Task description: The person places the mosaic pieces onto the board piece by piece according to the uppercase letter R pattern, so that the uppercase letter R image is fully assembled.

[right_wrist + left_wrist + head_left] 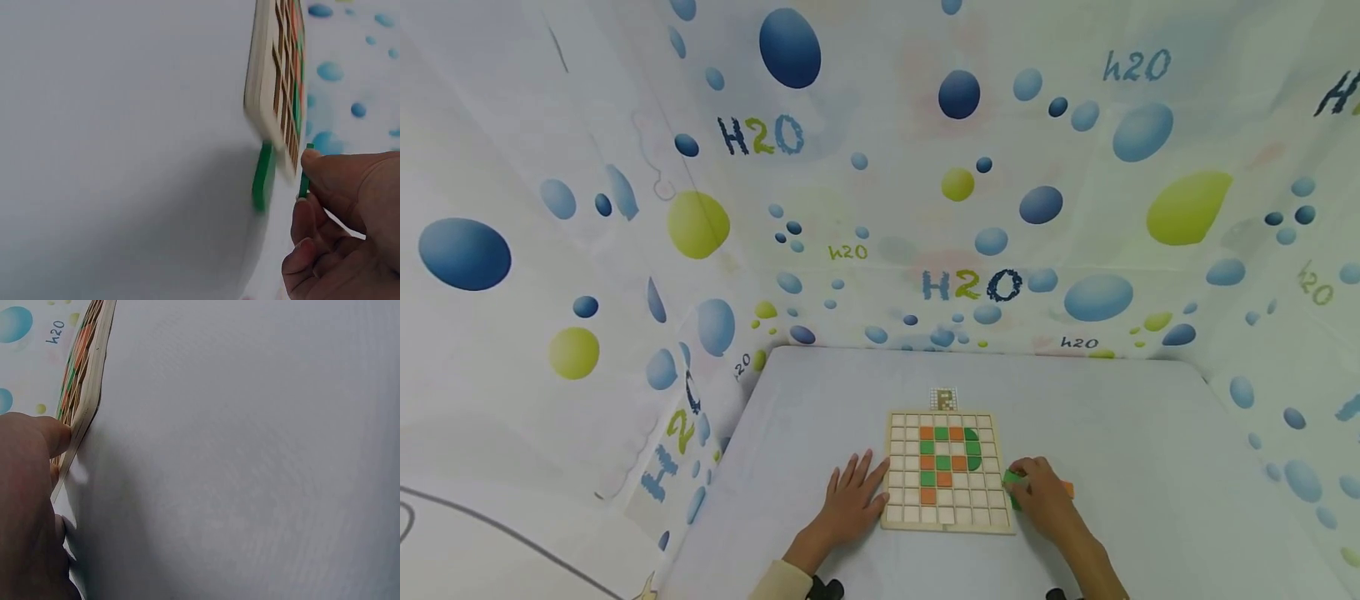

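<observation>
A square wooden grid board lies on the white table, with orange and green tiles in its cells forming a P shape. At its left edge rests my left hand, fingers spread; in the left wrist view the thumb touches the board's side. Beside the right edge, my right hand pinches a thin green tile between thumb and fingertips, held off the table. Another green tile lies on the table by the board's corner. An orange tile shows partly behind the right hand.
A small pattern card with a grid lies just beyond the board's far edge. White sheets printed with blue and yellow-green bubbles stand behind and beside the table.
</observation>
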Available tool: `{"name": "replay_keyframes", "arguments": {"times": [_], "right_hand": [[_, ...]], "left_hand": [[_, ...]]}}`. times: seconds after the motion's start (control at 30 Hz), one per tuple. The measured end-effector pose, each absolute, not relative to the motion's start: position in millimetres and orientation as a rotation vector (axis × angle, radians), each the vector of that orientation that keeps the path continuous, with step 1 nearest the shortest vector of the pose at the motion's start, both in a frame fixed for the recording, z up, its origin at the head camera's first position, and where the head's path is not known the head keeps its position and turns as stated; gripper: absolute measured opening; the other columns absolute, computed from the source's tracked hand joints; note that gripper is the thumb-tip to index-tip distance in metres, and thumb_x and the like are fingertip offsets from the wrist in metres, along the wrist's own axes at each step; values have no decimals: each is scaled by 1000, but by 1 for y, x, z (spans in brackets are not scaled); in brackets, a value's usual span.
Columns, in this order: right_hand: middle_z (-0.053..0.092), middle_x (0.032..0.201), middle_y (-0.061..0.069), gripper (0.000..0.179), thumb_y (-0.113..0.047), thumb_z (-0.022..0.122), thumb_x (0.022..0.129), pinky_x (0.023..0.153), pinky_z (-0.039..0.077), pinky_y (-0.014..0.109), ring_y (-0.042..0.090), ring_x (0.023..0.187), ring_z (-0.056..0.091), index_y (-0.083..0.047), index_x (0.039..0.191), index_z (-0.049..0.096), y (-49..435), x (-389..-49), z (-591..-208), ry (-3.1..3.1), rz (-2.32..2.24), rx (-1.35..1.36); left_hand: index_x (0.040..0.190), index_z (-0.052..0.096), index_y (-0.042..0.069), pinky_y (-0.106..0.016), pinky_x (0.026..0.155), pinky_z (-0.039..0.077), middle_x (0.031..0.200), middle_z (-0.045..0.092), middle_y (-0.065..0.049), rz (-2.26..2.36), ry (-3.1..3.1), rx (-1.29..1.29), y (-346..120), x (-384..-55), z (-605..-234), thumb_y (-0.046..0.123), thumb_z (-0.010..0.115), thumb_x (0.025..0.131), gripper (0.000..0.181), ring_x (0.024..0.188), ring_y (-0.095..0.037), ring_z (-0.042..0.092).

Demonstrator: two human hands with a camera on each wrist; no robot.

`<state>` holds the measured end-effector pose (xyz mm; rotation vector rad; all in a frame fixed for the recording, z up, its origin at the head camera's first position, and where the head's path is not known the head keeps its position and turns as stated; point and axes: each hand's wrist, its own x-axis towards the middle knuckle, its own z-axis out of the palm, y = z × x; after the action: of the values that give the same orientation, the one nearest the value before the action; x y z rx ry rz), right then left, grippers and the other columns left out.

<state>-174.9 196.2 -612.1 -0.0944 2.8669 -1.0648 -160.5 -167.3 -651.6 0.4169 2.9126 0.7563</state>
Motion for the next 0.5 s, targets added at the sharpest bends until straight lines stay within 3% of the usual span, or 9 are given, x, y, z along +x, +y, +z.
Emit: {"name": "replay_keyframes", "arguments": {"times": [0.23,0.5], "right_hand": [[59,105,-2,21,-9,79,94,79,53,31,10,92,56,-16,109,67,153,-170,-618,2824,-1138,-326],[57,100,-8,19,-7,80,93,78,49,27,9,90,50,-19,101,67,141,-164,-621,2809,-1093,-494]], "left_hand": [[166,37,23,-73,122,11,175,23,-14,749,2910,414,-167,-160,-650,43,45,111,59,162,-44,15],[165,38,22,-73,122,11,175,24,-14,749,2918,404,-166,-159,-651,42,47,111,58,161,-45,16]]}}
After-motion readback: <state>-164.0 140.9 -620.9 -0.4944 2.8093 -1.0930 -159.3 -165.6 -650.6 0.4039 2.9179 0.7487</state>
